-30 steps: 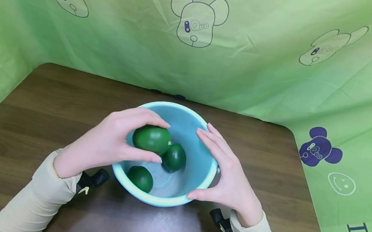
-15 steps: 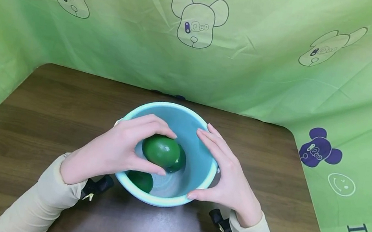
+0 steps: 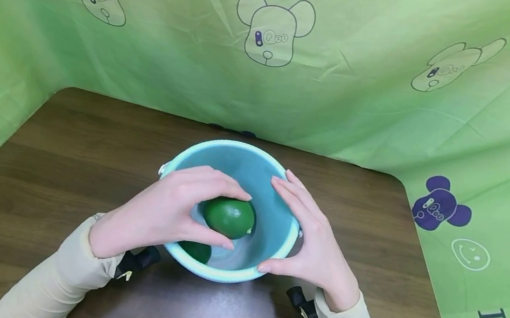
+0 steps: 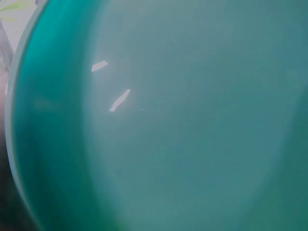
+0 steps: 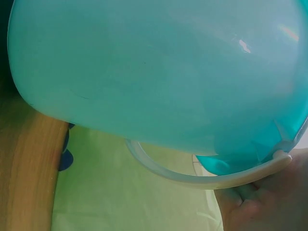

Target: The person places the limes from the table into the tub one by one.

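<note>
My left hand (image 3: 175, 202) reaches over the near-left rim of a light blue bucket (image 3: 268, 237) and holds a glossy green avocado (image 3: 229, 218) between fingers and thumb, inside the bucket. Another avocado (image 3: 196, 251) lies low at the near-left wall, partly covered by that hand. Whatever lies under the held avocado is hidden. My right hand (image 3: 312, 238) grips the bucket's right rim, fingertips over the edge and thumb at the near side. The left wrist view is filled by the bucket's wall (image 4: 183, 120); no fingers show there. The right wrist view shows my right hand (image 5: 264, 202) beside the rim.
The bucket stands on a brown wooden table (image 3: 103, 159). A pale bail handle (image 5: 207, 180) hangs on the bucket's outside. Green cloth (image 3: 340, 111) with printed bear figures rises behind the table and at both sides.
My left hand has moved right and nearer with the held avocado, deeper over the bucket. The avocado that lay in the middle is now covered. My right hand has stayed on the rim.
</note>
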`<control>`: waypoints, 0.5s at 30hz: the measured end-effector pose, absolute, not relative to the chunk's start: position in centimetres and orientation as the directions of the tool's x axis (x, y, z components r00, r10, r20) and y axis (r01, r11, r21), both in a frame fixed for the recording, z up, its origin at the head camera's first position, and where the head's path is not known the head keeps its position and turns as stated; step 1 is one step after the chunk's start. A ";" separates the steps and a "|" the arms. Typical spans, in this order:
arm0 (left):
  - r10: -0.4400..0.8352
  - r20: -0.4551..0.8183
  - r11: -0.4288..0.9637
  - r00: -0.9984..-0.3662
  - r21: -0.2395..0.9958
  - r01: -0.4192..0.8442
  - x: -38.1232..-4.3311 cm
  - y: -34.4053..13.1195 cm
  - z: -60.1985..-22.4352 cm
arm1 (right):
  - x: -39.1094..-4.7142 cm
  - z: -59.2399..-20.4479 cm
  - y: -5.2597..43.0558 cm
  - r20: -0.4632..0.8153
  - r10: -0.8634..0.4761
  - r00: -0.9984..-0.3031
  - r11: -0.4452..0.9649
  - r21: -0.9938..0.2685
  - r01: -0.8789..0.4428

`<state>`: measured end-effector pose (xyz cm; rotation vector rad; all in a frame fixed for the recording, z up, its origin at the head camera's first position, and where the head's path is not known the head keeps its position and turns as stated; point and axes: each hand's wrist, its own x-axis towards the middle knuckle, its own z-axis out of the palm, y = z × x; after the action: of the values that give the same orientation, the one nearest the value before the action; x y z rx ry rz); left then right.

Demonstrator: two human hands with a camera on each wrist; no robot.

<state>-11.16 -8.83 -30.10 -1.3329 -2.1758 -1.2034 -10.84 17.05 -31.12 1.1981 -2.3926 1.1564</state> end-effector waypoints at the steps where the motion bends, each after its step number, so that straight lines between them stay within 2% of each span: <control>1: 0.576 0.635 0.211 -0.515 0.493 0.844 -11.1 -8.8 -30.1 | -10.8 -31.1 17.0 0.508 -0.577 -0.639 0.354 -0.549 -0.757; 10: 0.588 0.619 0.217 -0.521 0.499 0.839 -11.0 -8.7 -30.3 | -10.8 -31.1 17.0 0.520 -0.578 -0.629 0.344 -0.544 -0.765; 15: 0.608 0.613 0.203 -0.504 0.494 0.846 -11.2 -8.6 -30.5 | -10.8 -31.0 17.0 0.519 -0.576 -0.632 0.349 -0.543 -0.764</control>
<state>-11.16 -8.61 -30.51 -1.3756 -2.1976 -1.1927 -10.77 17.01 -31.04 1.2053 -2.3755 1.1535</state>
